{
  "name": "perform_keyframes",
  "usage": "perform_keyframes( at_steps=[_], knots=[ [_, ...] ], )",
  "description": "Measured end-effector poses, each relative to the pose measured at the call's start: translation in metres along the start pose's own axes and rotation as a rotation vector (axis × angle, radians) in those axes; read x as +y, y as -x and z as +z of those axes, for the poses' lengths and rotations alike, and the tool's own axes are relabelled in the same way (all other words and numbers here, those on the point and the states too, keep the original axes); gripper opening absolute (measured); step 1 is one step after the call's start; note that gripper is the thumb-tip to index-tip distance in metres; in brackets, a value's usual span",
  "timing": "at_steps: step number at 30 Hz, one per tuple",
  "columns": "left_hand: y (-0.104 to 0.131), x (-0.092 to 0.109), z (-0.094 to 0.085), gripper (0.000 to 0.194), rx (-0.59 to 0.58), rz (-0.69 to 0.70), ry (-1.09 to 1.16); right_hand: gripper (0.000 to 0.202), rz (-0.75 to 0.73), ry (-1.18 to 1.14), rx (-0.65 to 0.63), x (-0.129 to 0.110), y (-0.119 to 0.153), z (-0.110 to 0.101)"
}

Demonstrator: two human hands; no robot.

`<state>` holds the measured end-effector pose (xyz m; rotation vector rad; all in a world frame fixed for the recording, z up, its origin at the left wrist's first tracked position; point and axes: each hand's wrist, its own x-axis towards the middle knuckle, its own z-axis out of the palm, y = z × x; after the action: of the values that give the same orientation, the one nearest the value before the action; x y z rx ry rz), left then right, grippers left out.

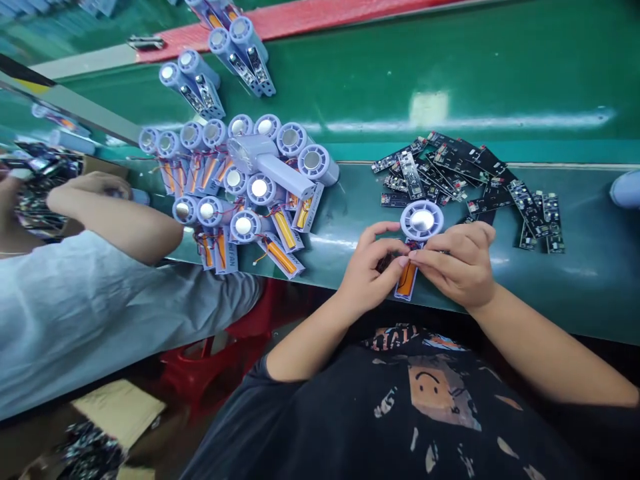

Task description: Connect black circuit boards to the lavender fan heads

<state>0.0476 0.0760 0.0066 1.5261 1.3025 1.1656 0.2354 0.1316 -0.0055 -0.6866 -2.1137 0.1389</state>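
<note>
At the near edge of the bench, a lilac handheld fan lies with its round head away from me and its opened handle towards me. An orange battery shows inside the handle. My left hand grips the handle from the left, thumb and fingers closed by the wires under the head. From the right, my right hand pinches with thumb and forefinger at the same spot. The tiny part between those fingertips is hidden. Just beyond the fan lies a pile of black circuit boards.
Many lilac fans with exposed batteries crowd the bench to the left. Fans with boards fitted lean farther back. A co-worker's arm reaches into a box of dark parts at far left. A red stool stands below.
</note>
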Motion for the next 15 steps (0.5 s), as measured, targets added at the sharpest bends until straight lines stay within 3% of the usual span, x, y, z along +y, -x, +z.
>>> perform_keyframes(
  at_steps=[3,7,11,15],
  knots=[
    [0.0040,-0.0036,0.0040,0.033,0.012,-0.172,0.297,0.006,0.023,0.013,0.016,0.0003,-0.0011,-0.0006],
    [0.0064,-0.0065,0.0063,0.034,-0.009,-0.316,0.574,0.004,0.039,0.055,0.041,-0.0013,-0.0034,-0.0009],
    [0.0067,-0.0052,0.0047,0.037,-0.034,-0.348,0.642,0.006,0.071,0.047,0.006,-0.0049,-0.0059,-0.0030],
    [0.0089,-0.0029,0.0053,0.040,0.008,-0.368,0.568,0.007,0.126,0.024,-0.037,-0.0076,-0.0063,-0.0056]
  ],
)
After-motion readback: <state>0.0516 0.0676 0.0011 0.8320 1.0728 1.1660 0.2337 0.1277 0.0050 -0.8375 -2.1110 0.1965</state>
